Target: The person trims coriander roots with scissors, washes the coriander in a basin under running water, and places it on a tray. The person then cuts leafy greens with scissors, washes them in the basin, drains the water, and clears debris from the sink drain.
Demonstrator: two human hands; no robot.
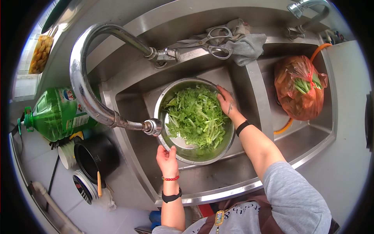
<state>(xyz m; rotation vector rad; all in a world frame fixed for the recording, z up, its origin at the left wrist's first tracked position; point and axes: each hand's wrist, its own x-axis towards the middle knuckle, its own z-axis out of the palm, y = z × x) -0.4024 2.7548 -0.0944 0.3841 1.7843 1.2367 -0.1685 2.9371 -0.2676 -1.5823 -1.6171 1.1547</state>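
A round metal bowl (196,156) sits in the left sink basin, holding chopped leafy greens (196,117). My left hand (167,158) grips the bowl's near-left rim, with the thumb over the edge. On the opposite side, my right hand (227,102) clasps the right rim; part of its fingers is hidden beyond the edge. Close above the bowl's left rim hangs the spout of a curved chrome faucet (152,127). Water shows at the bowl's left side beneath the greens.
Scissors (208,41) and a grey cloth (249,46) lie on the back ledge. A red plastic bag (298,103) of vegetables and an orange hose (286,126) occupy the right basin. At left are a green jug (54,113) and a black pot (103,156).
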